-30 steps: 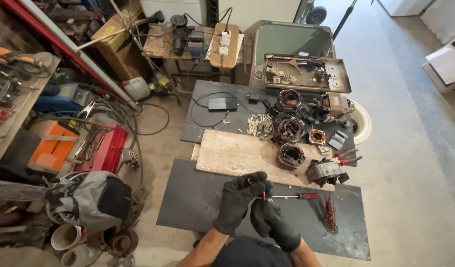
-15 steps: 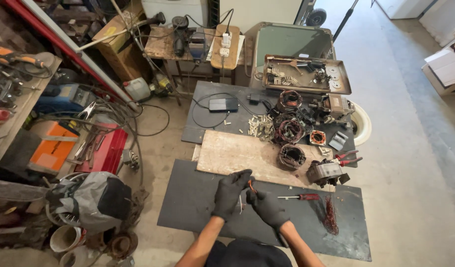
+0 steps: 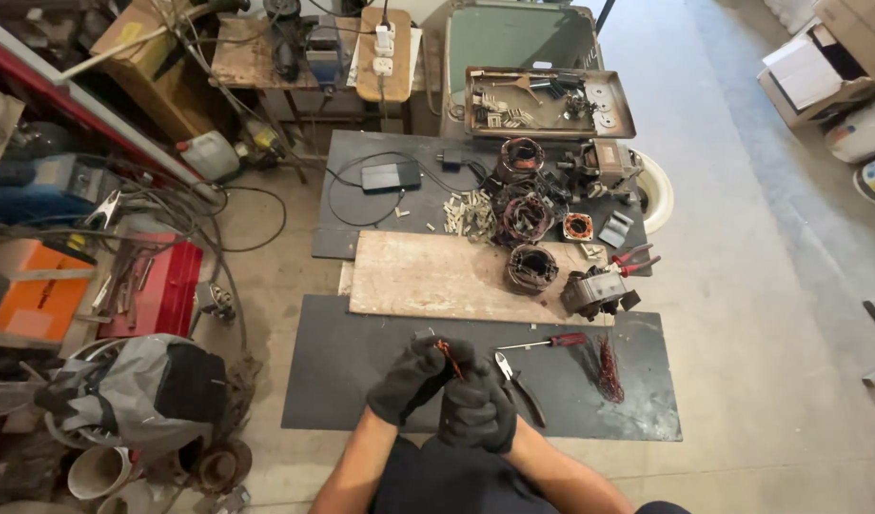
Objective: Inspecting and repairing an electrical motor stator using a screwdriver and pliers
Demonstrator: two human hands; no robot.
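Both hands wear black gloves and meet just above the near edge of the black mat (image 3: 361, 381) on the floor. Between them is a small bit of red-brown wire (image 3: 450, 357). The left hand (image 3: 411, 379) comes in from the left side of the wire, and its fingers (image 3: 428, 354) are curled and pinch the wire near the top. The right hand (image 3: 475, 409) sits just below and to the right of the wire, closed into a loose fist under it. I cannot tell if the right hand grips the wire too. The wire is short and stands tilted, its top end leaning to the left, away from the right hand. The left hand is the nearer one to that top end.

Just to the right of the wire, on the mat, lie pliers (image 3: 519, 385) and a red-handled screwdriver (image 3: 544, 342). Farther right lies a bundle of copper wire (image 3: 608, 367).
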